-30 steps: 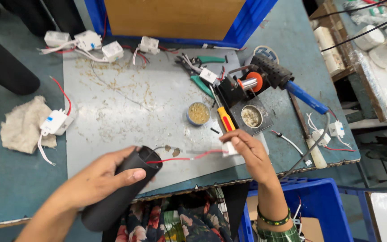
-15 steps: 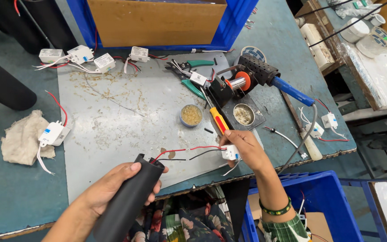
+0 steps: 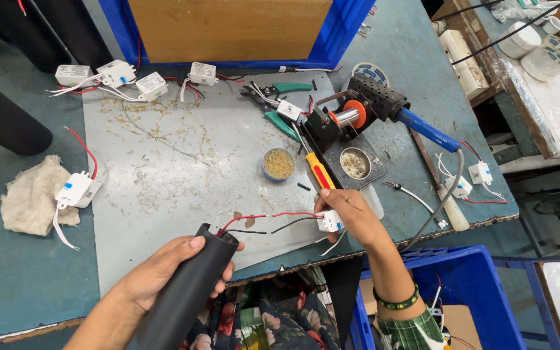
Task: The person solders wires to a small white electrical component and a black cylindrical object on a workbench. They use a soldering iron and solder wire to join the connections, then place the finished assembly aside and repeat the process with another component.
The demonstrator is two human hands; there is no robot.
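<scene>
Left hand [image 3: 170, 275]: grip clenched round a black tube [image 3: 186, 291], held tilted over the near edge of the table [image 3: 27, 285], open end up and toward the grey mat [image 3: 183, 181]. Red and black wires [image 3: 260, 220] run out of that open end, across the mat edge, to a small white driver module [image 3: 329, 221].

Right hand [image 3: 348, 214]: fingers pinched on the module, just beside the near edge of the mat. A white lead hangs below the module.

Step in hand, by judgement: feeding or drawing the module's wires through the tube mouth.

Recs for doing it well:
- Keep tube steady w/ left; let right do the moving. Line the module up w/ the tube axis so wires run straight, not across the rim.
- Wires cross each other near the mouth; separate them to avoid a snag.
- Hold the module by its body, not by the leads; pull at solder joints risks a break.
- Keep right forearm low and clear of the soldering iron [image 3: 384, 104] in its stand [image 3: 332, 126]; cannot tell if it is hot. Its grey cable runs close by the right wrist.
- Yellow-handled tool [image 3: 319, 170] lies just beyond the right fingers; flux tin [image 3: 278, 163] near. Avoid sweeping either.

Other: spare white modules [image 3: 115, 72] at far edge, cloth [image 3: 30, 194] at left, blue crate [image 3: 468, 291] below right arm.
</scene>
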